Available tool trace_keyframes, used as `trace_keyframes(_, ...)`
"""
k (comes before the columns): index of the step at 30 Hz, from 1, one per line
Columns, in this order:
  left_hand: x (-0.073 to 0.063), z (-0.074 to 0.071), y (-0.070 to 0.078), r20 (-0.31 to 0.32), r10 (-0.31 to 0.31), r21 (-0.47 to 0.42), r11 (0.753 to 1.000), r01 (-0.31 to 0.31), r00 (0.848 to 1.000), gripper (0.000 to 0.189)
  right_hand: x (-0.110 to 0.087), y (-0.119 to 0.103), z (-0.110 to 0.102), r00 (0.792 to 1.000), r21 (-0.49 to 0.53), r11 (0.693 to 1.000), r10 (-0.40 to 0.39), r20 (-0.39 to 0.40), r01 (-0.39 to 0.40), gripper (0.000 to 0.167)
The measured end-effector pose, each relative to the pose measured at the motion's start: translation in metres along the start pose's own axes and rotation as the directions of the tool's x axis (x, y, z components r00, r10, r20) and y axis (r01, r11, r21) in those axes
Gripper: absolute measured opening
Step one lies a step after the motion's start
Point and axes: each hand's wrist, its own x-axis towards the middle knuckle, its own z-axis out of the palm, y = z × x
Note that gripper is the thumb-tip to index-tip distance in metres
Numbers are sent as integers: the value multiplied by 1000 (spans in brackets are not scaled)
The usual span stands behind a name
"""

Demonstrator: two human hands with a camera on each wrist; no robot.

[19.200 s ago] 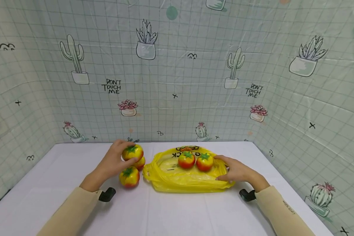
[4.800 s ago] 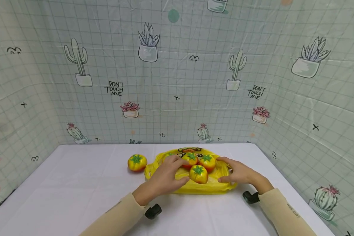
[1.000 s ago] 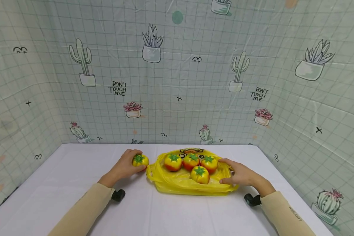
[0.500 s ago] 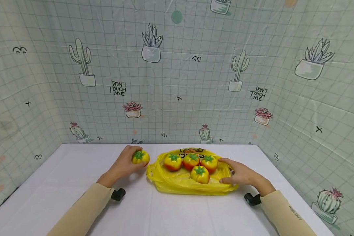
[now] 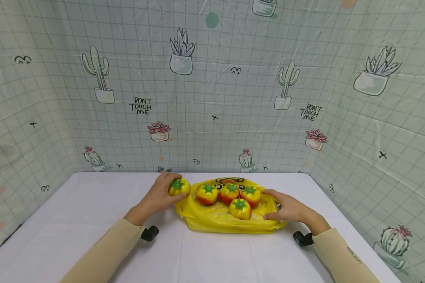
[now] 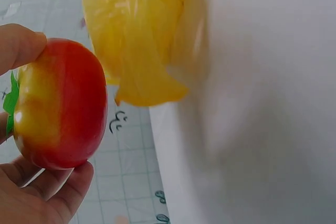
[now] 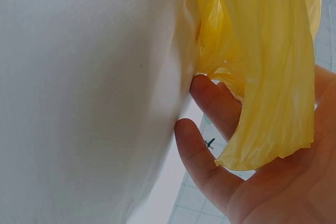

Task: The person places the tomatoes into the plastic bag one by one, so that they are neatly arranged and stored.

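Note:
My left hand (image 5: 161,193) grips a yellow and red tomato (image 5: 179,187) with a green leafy top, raised at the left edge of a yellow plastic bag (image 5: 212,222). In the left wrist view, thumb and fingertips clasp the tomato (image 6: 63,103) from opposite sides. Several similar tomatoes sit in the bag's spread opening, including a front tomato (image 5: 240,209) and a left one (image 5: 207,195). At the bag's right end, my right hand (image 5: 287,206) holds the edge between spread thumb and fingers. In the right wrist view, the bag's handle (image 7: 273,77) hangs across that palm.
The bag rests on a white-covered table (image 5: 212,259). A grid-patterned cloth (image 5: 212,98) with cactus drawings rises behind the table and along both sides. Black wrist cameras, such as the left one (image 5: 150,233), sit under both wrists.
Two tomatoes were in the bag at first; now several are. Over the last second my left hand has lifted another tomato and carried it right to the bag's edge. My right hand stays put.

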Motion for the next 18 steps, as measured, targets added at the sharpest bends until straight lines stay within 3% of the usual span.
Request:
trace_keyframes(6, 3, 8, 12, 10, 53, -14, 998, -53, 999, 52, 0, 0, 0, 1000, -6, 1000, 0, -1, 0, 84)
trace_keyframes(18, 8, 28, 32, 41, 99, -59, 994, -97, 994, 52, 0, -2, 0, 1000, -4, 1000, 6, 0, -6, 84)
